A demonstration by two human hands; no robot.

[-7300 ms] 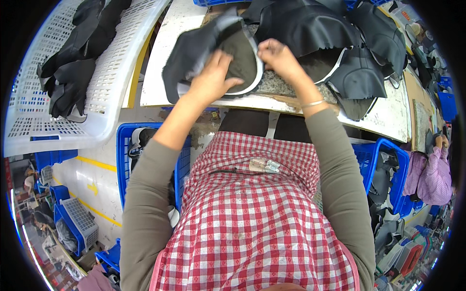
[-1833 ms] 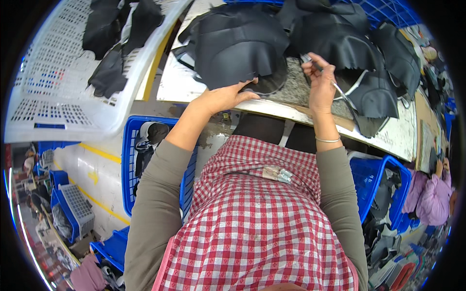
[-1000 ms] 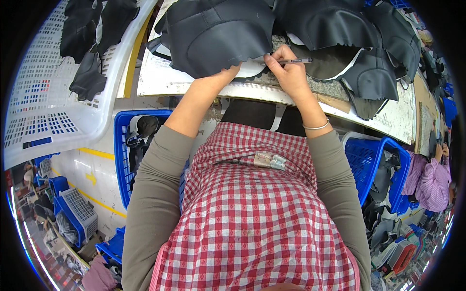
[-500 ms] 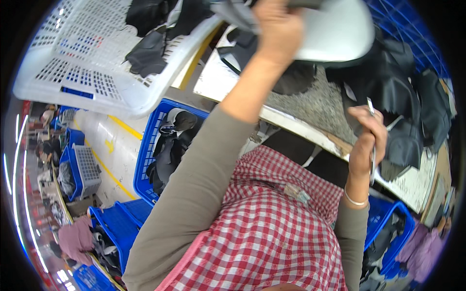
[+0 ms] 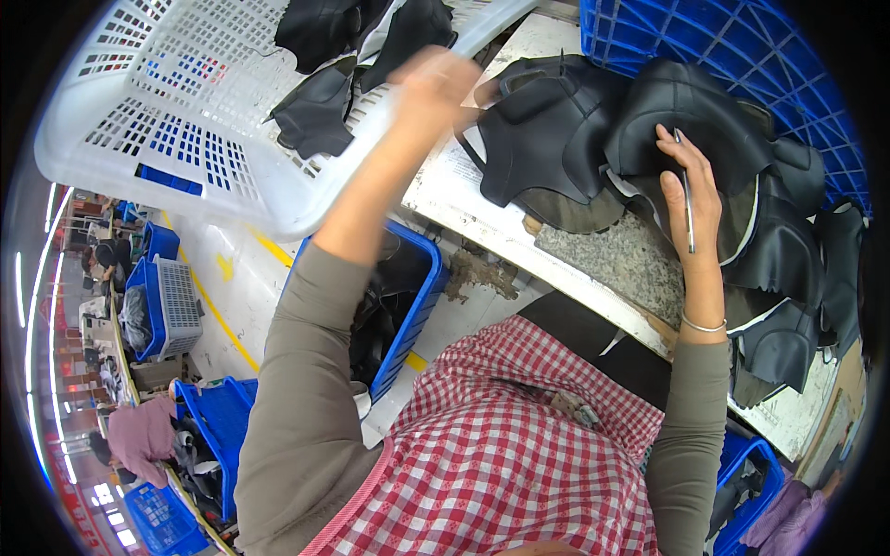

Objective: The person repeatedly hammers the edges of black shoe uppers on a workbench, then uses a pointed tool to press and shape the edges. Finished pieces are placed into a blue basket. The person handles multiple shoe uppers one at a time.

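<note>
My left hand is smeared by motion above the rim of a white perforated basket. I cannot tell whether it holds anything. My right hand is closed around a slim silver pen, its fingertips against a pile of black leather shoe-upper pieces. Between my hands, another black leather upper piece lies on the white worktable, close to the left fingers. Part of the pile is hidden behind my right hand.
Black pieces lie in the white basket. A blue crate stands behind the pile. Below the table's left end, a blue bin holds dark pieces. A grey speckled slab lies along the table's near edge.
My left hand has swung left and down toward the white basket; the pale rounded thing beside it is out of view. My right hand has moved up against the black pile, still with the pen.
</note>
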